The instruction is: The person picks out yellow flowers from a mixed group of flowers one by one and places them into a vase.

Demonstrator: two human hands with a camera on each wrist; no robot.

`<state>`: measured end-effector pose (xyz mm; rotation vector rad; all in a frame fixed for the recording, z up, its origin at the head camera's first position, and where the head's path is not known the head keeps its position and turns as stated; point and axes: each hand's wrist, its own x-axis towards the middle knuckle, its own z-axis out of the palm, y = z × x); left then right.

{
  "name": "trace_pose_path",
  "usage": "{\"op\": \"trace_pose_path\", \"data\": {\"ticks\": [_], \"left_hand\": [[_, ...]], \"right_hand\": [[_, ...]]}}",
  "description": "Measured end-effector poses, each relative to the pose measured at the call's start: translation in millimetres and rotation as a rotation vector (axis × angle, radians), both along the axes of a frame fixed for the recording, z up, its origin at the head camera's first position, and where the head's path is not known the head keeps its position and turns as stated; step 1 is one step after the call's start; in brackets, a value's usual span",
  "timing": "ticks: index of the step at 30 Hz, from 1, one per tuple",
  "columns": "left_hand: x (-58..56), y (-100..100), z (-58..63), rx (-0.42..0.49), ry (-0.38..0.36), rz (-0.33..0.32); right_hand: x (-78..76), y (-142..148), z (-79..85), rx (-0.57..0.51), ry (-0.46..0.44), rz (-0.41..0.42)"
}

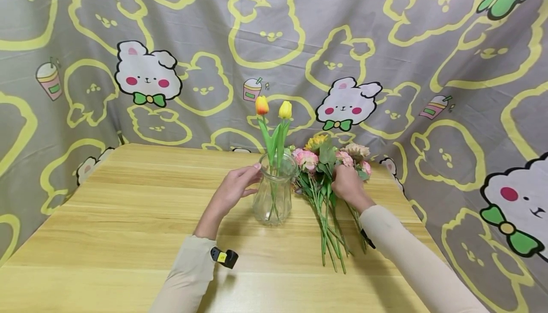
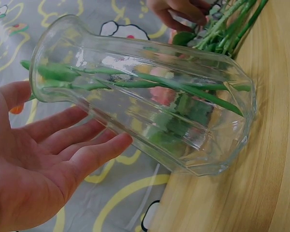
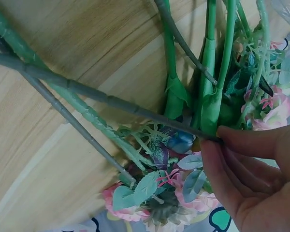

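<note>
A clear glass vase (image 1: 262, 207) stands upright on the table, with an orange-red tulip (image 1: 262, 106) and a yellow tulip (image 1: 285, 110) in it. My left hand (image 1: 231, 190) is beside its left side, fingers spread and relaxed, one fingertip right at the rim. In the left wrist view the palm faces the glass (image 2: 135, 50). My right hand (image 1: 348, 185) is over the pile of artificial flowers right of the vase. Between thumb and fingers it pinches a thin dark stem (image 3: 111, 102), as the right wrist view shows. Which bloom this stem carries is hidden.
The pile holds pink blooms (image 1: 307, 160), a yellow flower (image 1: 316, 141) and a beige flower (image 1: 357, 150), heads toward the back. Several green stems (image 1: 327, 237) point to the table's front. A patterned cloth (image 1: 205, 32) hangs behind the wooden table (image 1: 128, 218).
</note>
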<state>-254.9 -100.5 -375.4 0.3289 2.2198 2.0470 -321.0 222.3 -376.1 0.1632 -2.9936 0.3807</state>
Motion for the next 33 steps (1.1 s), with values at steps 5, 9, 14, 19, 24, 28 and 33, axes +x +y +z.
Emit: {"op": "trace_pose_path", "data": {"ticks": [5, 9, 14, 19, 24, 28, 33], "left_hand": [[0.6, 0.1, 0.7, 0.0, 0.002, 0.002], [1.3, 0.9, 1.4, -0.006, 0.001, 0.012], [1.1, 1.6, 0.8, -0.01, 0.001, 0.011], [1.0, 0.7, 1.1, -0.009, -0.001, 0.007], [0.4, 0.8, 0.7, -0.012, 0.001, 0.006], [-0.5, 0.0, -0.5, -0.008, -0.002, 0.003], [-0.5, -0.4, -0.8, -0.003, 0.002, -0.008]], "right_hand": [[1.0, 1.6, 1.5, -0.009, 0.033, 0.027], [3.2, 1.2, 4.1, -0.031, 0.028, 0.032], [8.0, -2.8, 8.9, -0.094, 0.007, 0.024], [9.3, -6.7, 16.2, -0.126, 0.017, 0.028], [7.6, -7.4, 25.2, -0.161, 0.038, 0.023], [8.1, -9.2, 31.7, -0.206, 0.045, 0.018], [12.2, -11.0, 38.4, -0.333, 0.011, -0.02]]}}
